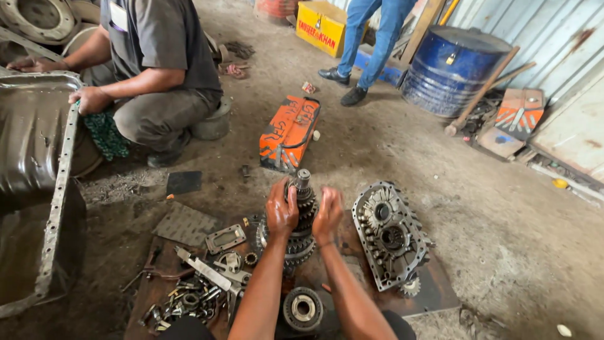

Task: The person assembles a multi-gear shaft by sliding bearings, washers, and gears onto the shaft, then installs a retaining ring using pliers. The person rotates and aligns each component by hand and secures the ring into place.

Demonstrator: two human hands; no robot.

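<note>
an upright gear shaft [303,217] is gripped on the dark board [434,291] on the ground, the left hand [281,211] wrapped around its gears and the right hand [328,213] curled closed against its other side. a gear housing [388,234] is seen just right of it, loose metal parts [195,296] to the left.

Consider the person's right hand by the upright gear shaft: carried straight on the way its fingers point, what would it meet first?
Probably the gear shaft itself: the right hand curls leftward toward it, already at its gears, opposite the left hand. Depth is uncertain.
</note>
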